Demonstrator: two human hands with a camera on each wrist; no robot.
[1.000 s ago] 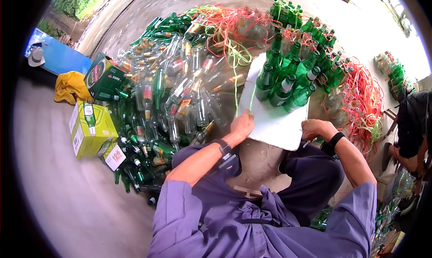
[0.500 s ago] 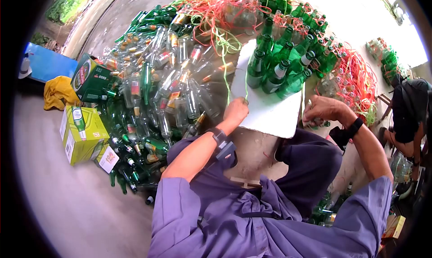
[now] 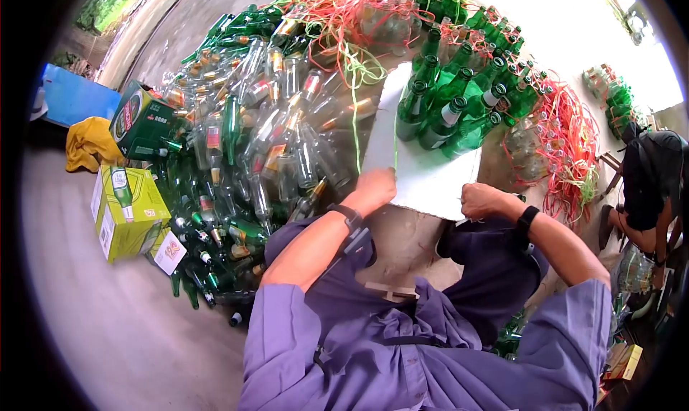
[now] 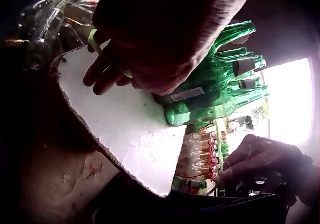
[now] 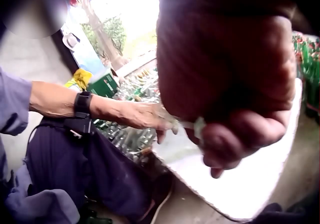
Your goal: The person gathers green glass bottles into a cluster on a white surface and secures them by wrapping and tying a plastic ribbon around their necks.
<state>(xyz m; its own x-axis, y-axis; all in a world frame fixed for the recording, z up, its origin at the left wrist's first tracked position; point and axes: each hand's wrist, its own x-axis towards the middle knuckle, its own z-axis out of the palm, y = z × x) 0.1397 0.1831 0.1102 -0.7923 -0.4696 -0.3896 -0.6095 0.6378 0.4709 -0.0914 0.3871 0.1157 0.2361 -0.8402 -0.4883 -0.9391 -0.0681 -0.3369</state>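
A cluster of green glass bottles stands upright on a white board in front of the person. My left hand is at the board's near left corner, gripping pale green twine that runs back toward the bottles. In the left wrist view the twine passes between the fingers of this hand. Beside the board's near right edge, my right hand has its fingers curled. In the right wrist view these fingers pinch a pale strand of the same twine.
Loose clear bottles and green bottles are heaped on the left, beside a yellow-green carton and a dark green carton. Tangled red twine and tied bottle bundles lie beyond the board. Another person is at far right.
The right hand rose outward to the right, then came back down and left to the board's near right edge. The left hand kept its grip near the board's left corner. The bottles stayed put.
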